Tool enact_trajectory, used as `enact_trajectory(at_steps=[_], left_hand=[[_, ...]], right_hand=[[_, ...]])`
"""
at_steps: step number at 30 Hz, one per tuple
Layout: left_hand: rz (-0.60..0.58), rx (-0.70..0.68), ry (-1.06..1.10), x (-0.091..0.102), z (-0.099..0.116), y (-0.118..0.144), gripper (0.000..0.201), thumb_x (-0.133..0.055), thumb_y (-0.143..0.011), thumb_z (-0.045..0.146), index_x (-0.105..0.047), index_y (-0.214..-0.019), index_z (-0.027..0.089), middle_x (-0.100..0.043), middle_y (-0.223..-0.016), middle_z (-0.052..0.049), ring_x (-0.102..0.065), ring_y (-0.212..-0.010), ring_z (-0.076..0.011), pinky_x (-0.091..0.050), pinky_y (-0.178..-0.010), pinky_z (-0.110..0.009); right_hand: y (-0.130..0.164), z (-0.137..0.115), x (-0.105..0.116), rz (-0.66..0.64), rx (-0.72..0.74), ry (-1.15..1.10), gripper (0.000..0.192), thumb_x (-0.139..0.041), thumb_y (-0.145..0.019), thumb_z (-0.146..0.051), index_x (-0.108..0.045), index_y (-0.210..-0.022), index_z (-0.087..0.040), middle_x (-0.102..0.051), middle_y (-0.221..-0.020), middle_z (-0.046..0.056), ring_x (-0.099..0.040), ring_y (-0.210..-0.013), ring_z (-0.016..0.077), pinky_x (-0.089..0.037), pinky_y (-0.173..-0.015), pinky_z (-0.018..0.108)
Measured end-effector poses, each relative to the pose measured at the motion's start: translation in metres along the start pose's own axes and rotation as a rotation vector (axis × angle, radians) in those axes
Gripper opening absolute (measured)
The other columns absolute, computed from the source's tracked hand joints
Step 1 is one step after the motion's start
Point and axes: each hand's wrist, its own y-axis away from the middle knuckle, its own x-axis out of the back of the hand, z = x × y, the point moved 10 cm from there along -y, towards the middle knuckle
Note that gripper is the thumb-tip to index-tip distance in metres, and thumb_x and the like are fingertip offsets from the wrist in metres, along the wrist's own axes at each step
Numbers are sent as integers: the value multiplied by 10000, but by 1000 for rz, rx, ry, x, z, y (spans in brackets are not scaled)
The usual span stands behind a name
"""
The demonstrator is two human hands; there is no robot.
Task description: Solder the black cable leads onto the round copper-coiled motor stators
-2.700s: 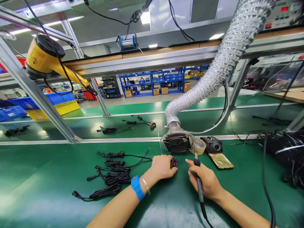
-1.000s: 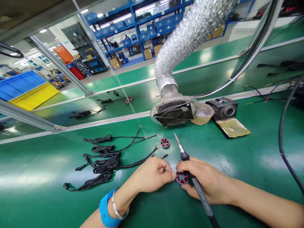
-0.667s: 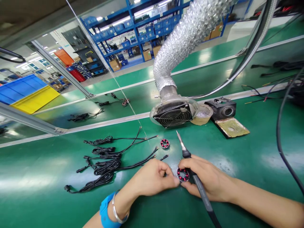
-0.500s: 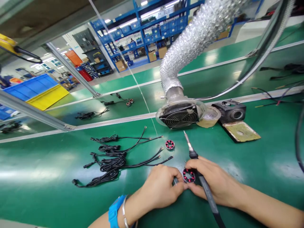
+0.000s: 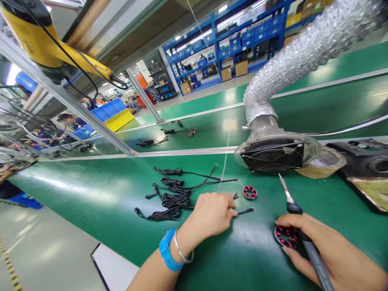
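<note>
Green matting covers the long counter where a person works with two bare hands. The left hand has its grip closed, pinching the end of a thin black wire that lies flat on the counter. That wire runs back to a bunch of coiled black cables just beside the hand. A blue band and a silver bangle sit on the left wrist.

The right hand has its grip closed around a soldering iron, with the metal tip pointing up and away from the person. The same hand's fingertips touch a small round motor part with red coils, which lies on the counter right under the hand. A second round part with red coils lies between the two hands, near the wire end but apart from it.

Behind them stands a fan grille on a shiny silver hose. A yellow tool hangs high up on the left.
</note>
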Motion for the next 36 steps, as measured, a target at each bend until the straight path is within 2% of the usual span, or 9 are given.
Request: enact_trajectory(at_steps=[3,7,11,15,20,22,25,28,36], left_hand=[[10,65,-129,1,-21,-6,131,-575,-850,293,-663,-927,233,-742,-812,-43,-688,-772,-261,-446,-639,-305],[9,56,-132,-4,-19,-11,162,-498,-848,193,-658,-870,209,-730,-784,-67,-680,-732,-258,-442,-638,-316],[7,46,-92,15,-22,-5,161,-489,-835,182,-647,-868,194,-678,-714,-56,-619,-653,-214,-401,-599,-292],[1,-5,521,56,-54,25,207,-543,-856,378,-577,-776,190,-457,-553,34,-395,-494,-110,-281,-492,-230],[367,-277,1148,114,-76,67,422,-681,-740,473,-415,-546,208,-225,-468,72,-201,-428,-74,-169,-470,-240],[290,-362,1284,99,-51,63,447,-672,-762,478,-398,-531,211,-205,-456,76,-198,-415,-72,-178,-458,-241],[-113,-155,1184,24,6,33,295,-714,-766,407,-543,-687,180,-396,-564,39,-292,-492,-82,-224,-471,-232],[-171,-44,1019,-21,44,14,221,-600,-874,385,-572,-821,172,-372,-581,60,-282,-515,-85,-209,-479,-230],[-25,-127,698,-26,57,8,239,-468,-967,350,-617,-888,181,-462,-606,47,-410,-580,-115,-309,-574,-245]], right_hand=[[1,-1,-11,-169,34,62,378,-600,-859,-239,-463,-1210,-218,-598,-913,36,-615,-714,154,-560,-645,270],[-1,-2,-9,-177,28,92,353,-554,-889,-238,-429,-1217,-209,-590,-937,54,-613,-766,175,-560,-688,307],[-3,-5,-8,-176,26,96,333,-537,-891,-231,-430,-1206,-209,-599,-957,63,-622,-809,193,-563,-717,328],[-4,-5,-6,-155,35,76,342,-568,-870,-240,-450,-1190,-204,-616,-921,59,-633,-752,193,-570,-667,324],[-6,-2,-5,-110,53,39,375,-616,-835,-255,-491,-1186,-213,-643,-920,69,-660,-744,215,-593,-645,332],[-7,-3,-4,-104,62,49,399,-622,-827,-253,-491,-1202,-216,-647,-949,82,-670,-785,229,-604,-668,341],[-9,-15,6,-51,87,67,472,-653,-796,-233,-474,-1232,-217,-645,-1038,99,-666,-897,250,-604,-750,364],[-11,-27,20,39,20,-36,415,-627,-822,-197,-460,-1200,-224,-648,-1002,68,-662,-856,202,-587,-757,322],[-14,-39,21,159,-68,-238,215,-517,-885,-103,-489,-1040,-248,-614,-813,-19,-600,-655,115,-504,-617,234]])
